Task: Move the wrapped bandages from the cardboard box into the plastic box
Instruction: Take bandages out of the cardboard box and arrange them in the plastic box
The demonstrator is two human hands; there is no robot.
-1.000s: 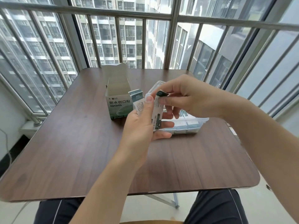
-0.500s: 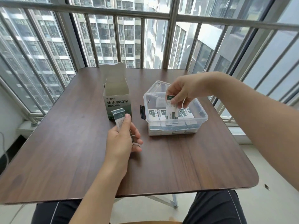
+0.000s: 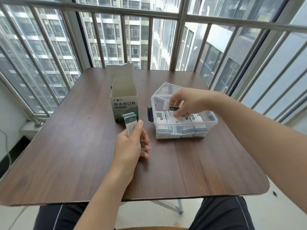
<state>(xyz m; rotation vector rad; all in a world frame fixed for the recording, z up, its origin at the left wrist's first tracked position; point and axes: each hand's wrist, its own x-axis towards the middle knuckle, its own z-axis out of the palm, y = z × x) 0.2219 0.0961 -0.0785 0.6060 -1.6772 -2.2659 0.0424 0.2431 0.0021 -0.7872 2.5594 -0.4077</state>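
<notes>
Two hands busy: right hand (image 3: 186, 103) pinches a bandage (image 3: 173, 112) upright inside the plastic box (image 3: 211, 125); left hand (image 3: 132, 141) grips the spare stack (image 3: 130, 122), box at two o'clock from it

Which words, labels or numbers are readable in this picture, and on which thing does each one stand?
"防水创口贴": large white print on the front of the cardboard box.
Small logo and line under it on that box: too small to read.
Print on the wrapped bandages in the left hand, in the right hand and in the plastic box: too blurred to read.
</notes>
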